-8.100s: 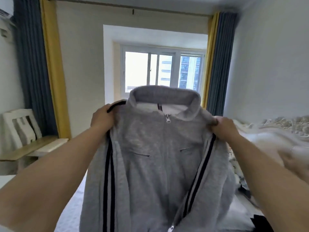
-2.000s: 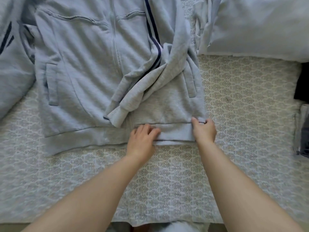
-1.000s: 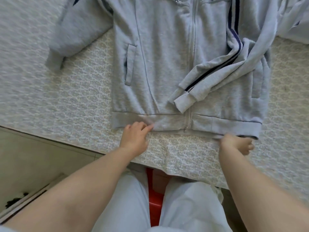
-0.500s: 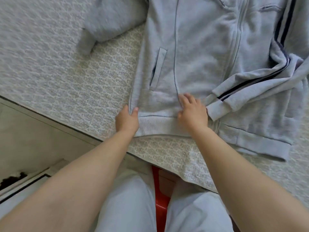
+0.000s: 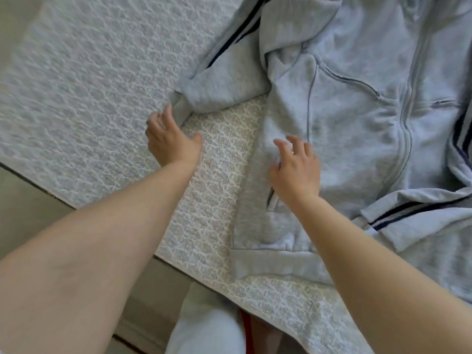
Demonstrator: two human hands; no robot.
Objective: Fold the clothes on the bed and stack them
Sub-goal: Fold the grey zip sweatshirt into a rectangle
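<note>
Patterned bedspread (image 5: 209, 200) covered the bed | grey jacket (image 5: 357, 123) lay zipped, front up | your left hand (image 5: 171, 141) reached its sleeve cuff (image 5: 181, 108), fingers loose | your right hand (image 5: 296, 172) rested spread beside the pocket | other sleeve (image 5: 408, 215) crossed the front

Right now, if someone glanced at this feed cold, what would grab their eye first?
The grey zip-up jacket spread front-up over the patterned bedspread, filling the right of the view, one striped sleeve already folded across its lower front. Next, the two bare arms reaching in: the left hand at the cuff of the outstretched sleeve, the right hand resting by the side pocket.
</note>
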